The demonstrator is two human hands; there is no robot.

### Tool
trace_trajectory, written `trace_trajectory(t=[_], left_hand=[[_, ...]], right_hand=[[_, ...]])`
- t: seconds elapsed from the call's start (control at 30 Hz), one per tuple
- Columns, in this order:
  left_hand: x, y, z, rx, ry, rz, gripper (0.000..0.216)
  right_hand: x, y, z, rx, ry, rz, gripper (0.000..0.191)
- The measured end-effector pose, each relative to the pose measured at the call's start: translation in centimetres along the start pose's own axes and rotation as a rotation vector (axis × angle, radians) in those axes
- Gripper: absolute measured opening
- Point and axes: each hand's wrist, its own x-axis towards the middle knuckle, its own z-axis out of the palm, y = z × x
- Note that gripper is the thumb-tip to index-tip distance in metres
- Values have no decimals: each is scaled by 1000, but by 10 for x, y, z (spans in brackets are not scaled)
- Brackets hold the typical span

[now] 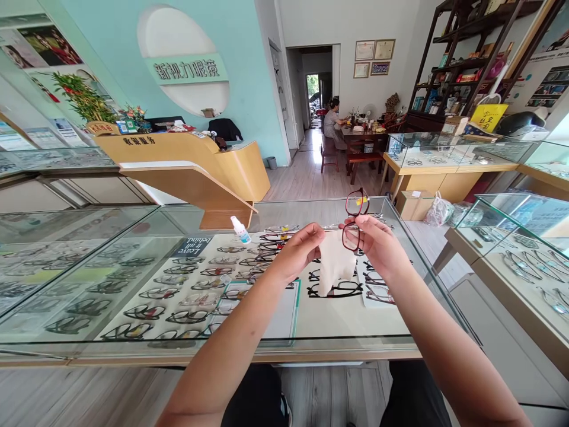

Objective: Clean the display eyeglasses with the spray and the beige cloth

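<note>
Above the glass counter, my right hand is closed on a pair of dark red eyeglasses, held on edge with one lens above the other. A pale cleaning cloth hangs down between my hands. My left hand pinches its upper left corner, thumb against fingers. The cloth's upper right part lies beside the lower lens, near my right fingers; whether they also grip it I cannot tell. On the glass, beyond my left hand, stands a small white spray bottle.
Rows of eyeglass frames lie inside the glass display counter under my arms. A teal-edged pad is near its front. Another display case stands to the right. Farther back, a person sits at a wooden table.
</note>
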Motion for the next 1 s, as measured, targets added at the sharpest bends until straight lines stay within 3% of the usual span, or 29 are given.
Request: trace_trajectory(t=[0.33, 0.6, 0.73, 0.87, 1.0], left_hand=[[1, -5, 2, 86, 42, 59, 54], [0, -13, 9, 332, 98, 265, 46], [-2, -16, 12, 385, 76, 310, 41], [-1, -23, 17, 366, 149, 364, 37], [1, -28, 18, 230, 202, 320, 52]], right_hand=[[-6, 18, 11, -235, 19, -180, 25], [-5, 32, 12, -246, 34, -251, 26], [-5, 35, 13, -210, 46, -248, 27], [-6, 35, 15, -124, 16, -209, 25], [-9, 33, 18, -32, -38, -142, 24]])
